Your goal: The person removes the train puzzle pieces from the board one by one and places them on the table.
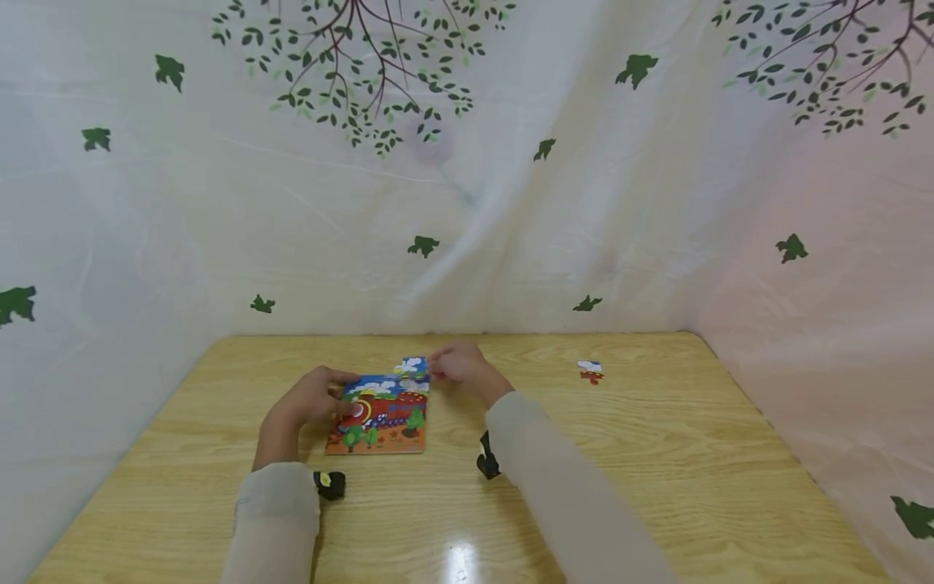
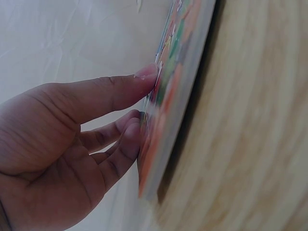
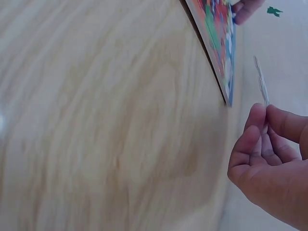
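A square picture puzzle point(image 1: 397, 442) with a red train, trees and a blue sky lies on the table. Over its left side rests my left hand point(image 1: 310, 397); the thumb presses on the picture and the index finger reaches the top-left corner. In the left wrist view the thumb point(image 2: 139, 83) and the other fingertips touch the printed face near the edge. My right hand point(image 1: 460, 362) pinches joined puzzle pieces point(image 1: 413, 363) with blue sky and white cloud, just beyond the puzzle's top-right edge. They appear edge-on as thin pieces point(image 3: 261, 79) in the right wrist view.
More puzzle pieces point(image 1: 590, 371), white, blue and red, lie to the right on the wooden table point(image 1: 657, 454). A pale curtain with green leaf prints point(image 1: 423, 246) hangs behind the table and along both sides.
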The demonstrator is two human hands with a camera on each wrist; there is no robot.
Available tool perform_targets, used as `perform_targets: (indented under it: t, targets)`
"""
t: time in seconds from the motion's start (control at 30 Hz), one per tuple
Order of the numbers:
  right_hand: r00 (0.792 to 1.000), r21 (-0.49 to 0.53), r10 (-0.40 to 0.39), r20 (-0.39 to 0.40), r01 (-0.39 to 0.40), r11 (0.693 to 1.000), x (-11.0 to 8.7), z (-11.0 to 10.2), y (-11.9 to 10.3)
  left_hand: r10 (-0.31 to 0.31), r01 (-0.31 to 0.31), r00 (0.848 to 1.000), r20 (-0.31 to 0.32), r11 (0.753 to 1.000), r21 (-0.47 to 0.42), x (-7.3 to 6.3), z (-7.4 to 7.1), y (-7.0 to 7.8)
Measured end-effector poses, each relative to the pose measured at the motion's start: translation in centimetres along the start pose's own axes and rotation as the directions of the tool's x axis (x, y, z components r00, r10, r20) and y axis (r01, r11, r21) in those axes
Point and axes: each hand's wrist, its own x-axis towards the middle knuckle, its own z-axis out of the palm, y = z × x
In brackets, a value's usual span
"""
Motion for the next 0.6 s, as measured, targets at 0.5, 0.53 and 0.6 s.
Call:
perform_targets:
  t: [0.5,0.53,0.6]
  targets:
    - [0.999,-0.003,-0.030,0.018,0.030,1.000,-0.8,-7.8,0.6,0.005,-0.005,1.000,-0.010,1.000,0.005,0.2,0.1,-0.4]
    - [0.999,-0.025,-0.035,0.012,0.035,0.999,-0.9,-8.4,0.7,0.006,-0.006,1.000,-0.011,1.000,0.008,0.2,0.1,-0.4]
    - [0.999,-0.053,-0.044,0.001,0.044,0.998,-1.1,-9.4,0.8,0.007,-0.007,1.000,-0.015,1.000,0.011,0.2,0.2,-0.4]
